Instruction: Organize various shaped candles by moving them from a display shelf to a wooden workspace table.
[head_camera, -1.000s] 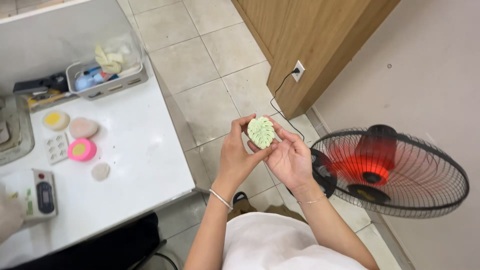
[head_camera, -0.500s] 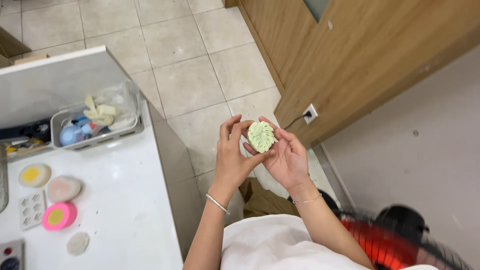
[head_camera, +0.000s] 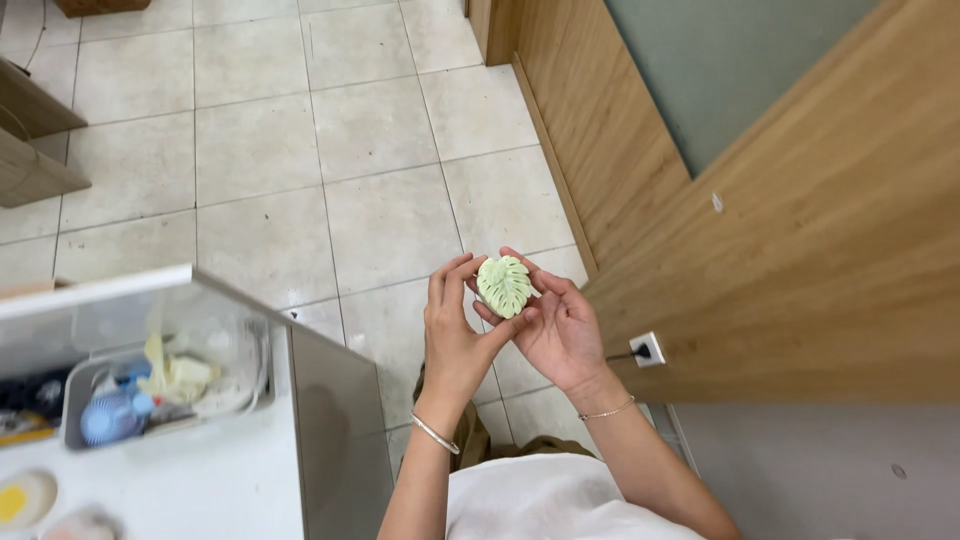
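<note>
while both hands hold it above the tiled floor (head_camera: 260, 150), the green leaf-shaped piece (head_camera: 503, 285) sits pinched between left hand (head_camera: 455, 335) and right hand (head_camera: 560, 335), apparently under inspection; worktop (head_camera: 200, 480) lies left.

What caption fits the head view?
Both hands, left hand and right hand, hold a green leaf-shaped piece above the tiled floor.
</note>
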